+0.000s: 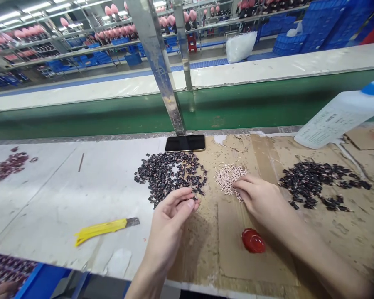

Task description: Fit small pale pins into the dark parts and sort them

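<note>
My left hand (174, 216) is closed in a pinch on a small black piece (193, 198), held between thumb and fingertips. It is beside a heap of similar small black pieces (162, 174). The fingers of my right hand (258, 193) are pressed together at the edge of a pile of tiny pale pink parts (227, 176); what they grip, if anything, is hidden. Below that hand, a red glossy blob or small dish (253, 241) sits on a cardboard sheet (237, 265). To the right is a second heap of black pieces (308, 180).
A phone (185, 143) lies at the foot of a metal post (162, 74). A white bottle (336, 116) with a blue cap leans at the right. On the left are a yellow-wrapped blade (102, 230) and dark red pieces (9, 166). A green conveyor (81, 118) runs behind.
</note>
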Available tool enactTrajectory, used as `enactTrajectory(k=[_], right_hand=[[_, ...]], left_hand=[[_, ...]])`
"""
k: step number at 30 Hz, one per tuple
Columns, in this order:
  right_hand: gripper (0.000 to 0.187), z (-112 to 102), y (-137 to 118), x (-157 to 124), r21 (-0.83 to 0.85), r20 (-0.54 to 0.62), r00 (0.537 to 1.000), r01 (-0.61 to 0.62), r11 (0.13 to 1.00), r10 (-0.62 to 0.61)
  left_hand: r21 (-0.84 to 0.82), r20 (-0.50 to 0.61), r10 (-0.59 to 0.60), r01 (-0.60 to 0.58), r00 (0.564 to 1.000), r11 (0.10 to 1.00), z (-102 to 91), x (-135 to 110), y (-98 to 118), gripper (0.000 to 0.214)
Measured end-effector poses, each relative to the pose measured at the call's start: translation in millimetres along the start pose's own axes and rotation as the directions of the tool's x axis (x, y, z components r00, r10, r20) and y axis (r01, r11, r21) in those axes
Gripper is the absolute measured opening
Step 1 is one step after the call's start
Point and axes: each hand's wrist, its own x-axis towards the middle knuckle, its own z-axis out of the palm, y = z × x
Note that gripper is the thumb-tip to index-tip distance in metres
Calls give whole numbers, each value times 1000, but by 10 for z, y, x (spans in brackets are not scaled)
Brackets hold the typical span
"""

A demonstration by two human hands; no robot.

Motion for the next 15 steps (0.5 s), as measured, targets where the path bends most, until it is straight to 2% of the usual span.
enactTrajectory(k=[3,6,15], right_hand=[[32,-5,3,7,9,-10,1000,0,1000,0],[29,-24,-2,1,26,-30,999,-16,1000,16],[25,-67,65,-10,114,-95,994,-39,993,50]], left_hand=[[-246,28,-180,181,983,952,70,-82,64,34],[-316,67,-261,269,963,910,109,-139,108,34],[-436,48,-256,251,966,864,166,-198,72,26]])
